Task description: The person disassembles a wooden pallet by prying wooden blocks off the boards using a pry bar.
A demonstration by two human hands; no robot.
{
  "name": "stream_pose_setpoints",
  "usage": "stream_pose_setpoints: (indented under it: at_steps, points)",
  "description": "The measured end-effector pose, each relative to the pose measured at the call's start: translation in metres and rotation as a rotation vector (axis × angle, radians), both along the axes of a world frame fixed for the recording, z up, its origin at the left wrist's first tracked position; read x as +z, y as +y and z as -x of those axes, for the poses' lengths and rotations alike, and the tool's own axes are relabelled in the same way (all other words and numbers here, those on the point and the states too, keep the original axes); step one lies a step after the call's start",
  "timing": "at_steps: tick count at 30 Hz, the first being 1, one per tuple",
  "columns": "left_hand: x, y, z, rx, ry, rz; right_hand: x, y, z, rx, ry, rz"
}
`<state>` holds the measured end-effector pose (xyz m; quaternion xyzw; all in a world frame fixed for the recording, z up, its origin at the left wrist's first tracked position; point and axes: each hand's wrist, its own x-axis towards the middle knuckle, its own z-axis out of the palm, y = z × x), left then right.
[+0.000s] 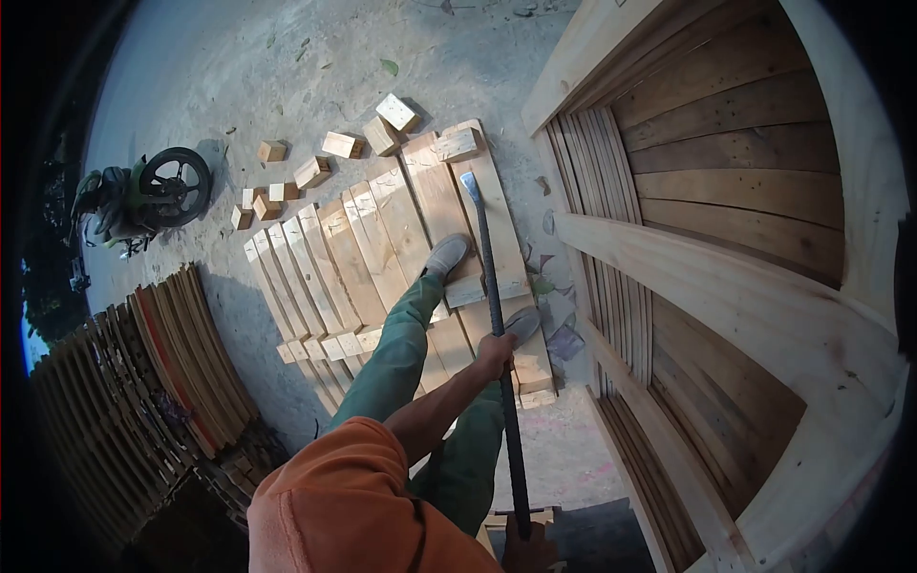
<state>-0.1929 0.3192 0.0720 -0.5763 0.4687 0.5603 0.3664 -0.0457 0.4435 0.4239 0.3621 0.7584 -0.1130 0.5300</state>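
Observation:
A long dark pry bar (490, 258) with ribbed sides and a flat, shiny tip runs up the middle of the view. Around its middle, my left hand (495, 355) is closed. My right hand (530, 550), in shadow at the bottom edge, grips its lower end. The bar's tip overlaps a wooden pallet (387, 250) on the ground, close to a wood block (457, 145) on the end board. Both my shoes, the forward shoe (446, 256) and the other shoe (521, 326), stand on the pallet's boards.
Tall stacked pallets (707, 258) rise close on my right. Several loose wood blocks (342, 144) lie on the concrete past the pallet. At the left stand a motorcycle wheel (176, 188) and a row of stacked boards (158, 353).

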Motion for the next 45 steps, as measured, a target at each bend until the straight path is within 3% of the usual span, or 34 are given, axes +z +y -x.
stream_pose_setpoints:
  at_steps: [2, 3, 6, 8, 10, 12, 15, 18, 21, 22, 24, 27, 31, 32, 34, 36, 38, 39, 41, 42, 44, 45]
  points:
    - [0.007, -0.015, 0.031, -0.058, -0.001, -0.009, -0.018, -0.009, -0.008, 0.027, 0.333, 0.052]
    - [0.003, -0.027, 0.042, -0.031, 0.046, -0.014, -0.018, -0.011, -0.013, 0.038, 0.323, 0.048]
    - [-0.001, -0.036, 0.065, -0.045, -0.023, -0.007, -0.051, -0.023, -0.014, 0.366, 0.429, -0.034]
    - [-0.036, -0.013, 0.036, -0.133, 0.004, 0.074, -0.089, 0.005, -0.034, 0.254, 0.4, -0.057]
    - [-0.061, 0.027, 0.009, -0.138, 0.007, 0.238, -0.162, 0.06, -0.094, 0.191, 0.464, -0.032]
    - [-0.099, 0.064, -0.016, -0.141, -0.029, 0.297, -0.229, 0.104, -0.105, -0.115, 0.271, -0.005]
    - [-0.166, 0.097, -0.043, -0.192, -0.018, 0.402, -0.285, 0.147, -0.111, -0.047, 0.418, -0.048]
    - [-0.134, 0.085, -0.032, -0.251, 0.019, 0.331, -0.244, 0.129, -0.093, -0.202, 0.28, 0.0]
    - [-0.086, 0.056, -0.013, -0.178, 0.043, 0.284, -0.207, 0.103, -0.103, 0.015, 0.136, 0.027]
    - [-0.077, 0.042, -0.011, -0.154, 0.069, 0.245, -0.181, 0.082, -0.093, 0.095, 0.194, 0.042]
    - [-0.062, 0.008, -0.007, -0.328, 0.196, 0.298, -0.14, 0.038, -0.074, 0.133, 0.132, 0.051]
    - [-0.054, -0.034, 0.01, -0.337, 0.169, 0.168, -0.107, -0.009, -0.05, 0.07, 0.208, 0.084]
    - [-0.075, -0.006, 0.006, -0.306, 0.118, 0.302, -0.163, 0.014, -0.078, 0.071, 0.209, 0.026]
    - [-0.09, 0.007, -0.01, -0.302, 0.125, 0.381, -0.194, 0.025, -0.096, 0.141, 0.206, -0.053]
    - [-0.143, 0.025, -0.049, -0.29, 0.085, 0.364, -0.288, 0.065, -0.142, -0.219, 0.238, 0.16]
    - [-0.167, 0.046, -0.04, -0.205, 0.011, 0.278, -0.361, 0.102, -0.176, -0.241, 0.323, 0.171]
    - [-0.189, 0.055, -0.001, -0.27, 0.125, 0.392, -0.408, 0.108, -0.189, -0.045, 0.356, 0.079]
    - [-0.182, 0.059, -0.033, -0.332, 0.125, 0.473, -0.397, 0.107, -0.178, -0.028, 0.329, 0.088]
    - [-0.195, 0.04, -0.044, -0.247, 0.075, 0.11, -0.344, 0.106, -0.142, 0.056, 0.317, 0.08]
    - [-0.193, 0.04, -0.046, -0.237, 0.08, 0.099, -0.324, 0.102, -0.137, 0.014, 0.267, 0.107]
    - [-0.172, 0.033, -0.045, -0.216, 0.231, 0.389, -0.287, 0.086, -0.147, -0.115, 0.289, 0.161]
    - [-0.143, 0.027, -0.033, -0.216, 0.219, 0.389, -0.261, 0.071, -0.137, -0.147, 0.272, 0.17]
